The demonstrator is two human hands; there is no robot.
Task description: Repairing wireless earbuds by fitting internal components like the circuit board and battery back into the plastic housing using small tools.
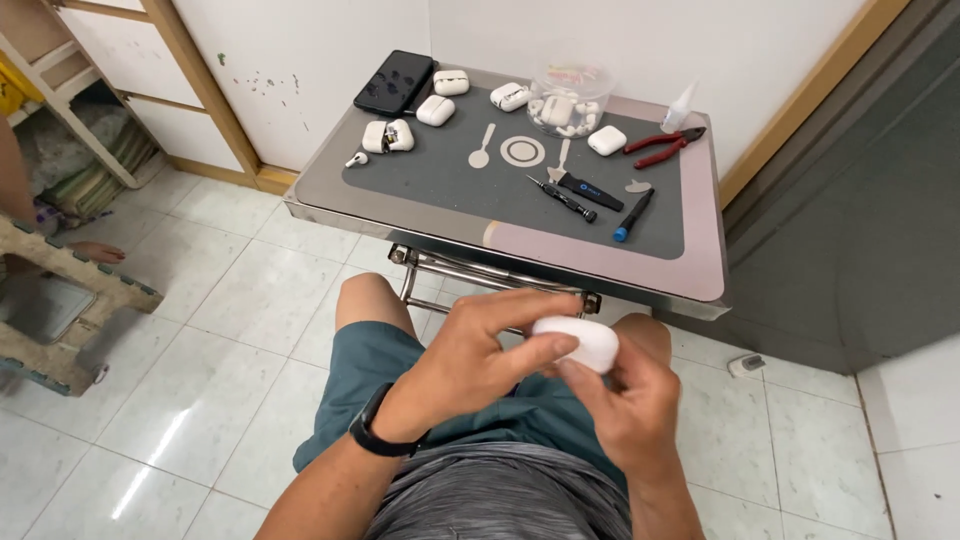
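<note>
Both my hands hold a white earbud case (585, 340) above my lap, below the near edge of the small metal table (420, 215). My left hand (480, 355), with a black wristband behind it, wraps the case from the left with thumb and fingers on its top. My right hand (625, 400) supports it from underneath and the right. The case looks closed.
On the table's grey mat (450, 175) lie several white earbud cases (435, 110), an open case with earbuds (388, 136), a black phone (395, 82), a clear tub of parts (568, 100), red pliers (663, 147), screwdrivers (563, 199), a glue bottle (680, 105). A wooden stool (60, 300) stands at left.
</note>
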